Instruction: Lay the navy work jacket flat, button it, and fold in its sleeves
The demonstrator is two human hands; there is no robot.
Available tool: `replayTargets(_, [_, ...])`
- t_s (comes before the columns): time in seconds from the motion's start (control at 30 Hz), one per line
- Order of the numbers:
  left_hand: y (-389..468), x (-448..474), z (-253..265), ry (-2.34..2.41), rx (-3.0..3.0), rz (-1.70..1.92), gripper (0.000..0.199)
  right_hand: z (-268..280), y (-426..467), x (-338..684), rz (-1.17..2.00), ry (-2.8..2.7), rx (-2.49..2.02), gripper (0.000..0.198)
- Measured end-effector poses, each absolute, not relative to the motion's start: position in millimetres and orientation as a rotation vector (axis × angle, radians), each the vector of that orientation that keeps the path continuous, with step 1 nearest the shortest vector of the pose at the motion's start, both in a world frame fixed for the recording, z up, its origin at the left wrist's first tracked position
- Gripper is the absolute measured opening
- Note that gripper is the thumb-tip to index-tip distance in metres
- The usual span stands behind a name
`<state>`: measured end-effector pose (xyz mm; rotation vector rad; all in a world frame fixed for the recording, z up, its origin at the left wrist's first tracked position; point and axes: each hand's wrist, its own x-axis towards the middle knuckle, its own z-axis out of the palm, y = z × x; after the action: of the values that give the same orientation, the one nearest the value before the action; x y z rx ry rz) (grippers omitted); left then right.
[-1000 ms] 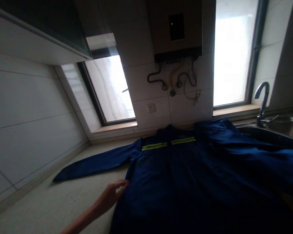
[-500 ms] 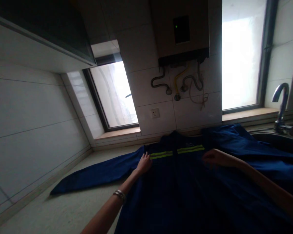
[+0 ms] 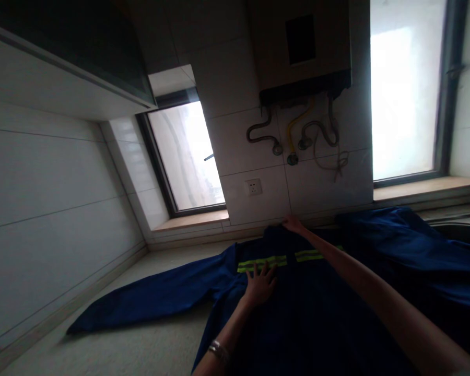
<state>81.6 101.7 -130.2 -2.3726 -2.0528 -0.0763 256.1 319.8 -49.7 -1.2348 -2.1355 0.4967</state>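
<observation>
A dark blue work jacket (image 3: 297, 308) with yellow-green reflective strips lies spread on the counter. Its left-side sleeve (image 3: 149, 297) stretches out over the pale countertop, while the cloth on the right runs toward the sink. My left hand (image 3: 260, 285) rests flat on the chest with fingers spread, just below the left reflective strip (image 3: 262, 262). At the top edge, my right hand (image 3: 292, 223) has its fingers closed on the collar (image 3: 274, 233). My right forearm covers part of the right strip (image 3: 309, 255).
The tiled back wall carries a socket (image 3: 253, 187) and a water heater (image 3: 301, 47) with hanging pipes. Windows stand at left (image 3: 184, 151) and right (image 3: 407, 99). A sink (image 3: 458, 228) is at far right. A cabinet (image 3: 70, 57) overhangs the upper left.
My right hand has moved left and away from me, from the right chest up to the collar. My left hand has slid right across the chest. The view has shifted slightly left.
</observation>
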Motion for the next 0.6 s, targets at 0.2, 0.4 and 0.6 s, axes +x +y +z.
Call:
replayTargets(0.2, [99,84,-136,-2.064,-2.379,-0.13,0.054,-63,362,193,0.353,-2.159,-1.404,0.031])
replayTargets(0.4, [99,81,-137,-2.078,-2.448,-0.324,0.052,-93,363,163,0.346,-2.159,-1.53,0.042])
replayTargets(0.6, [110,68,-127,-2.112,-2.47,-0.568,0.042,-96,361,168,0.418,-2.139,-1.523,0.038])
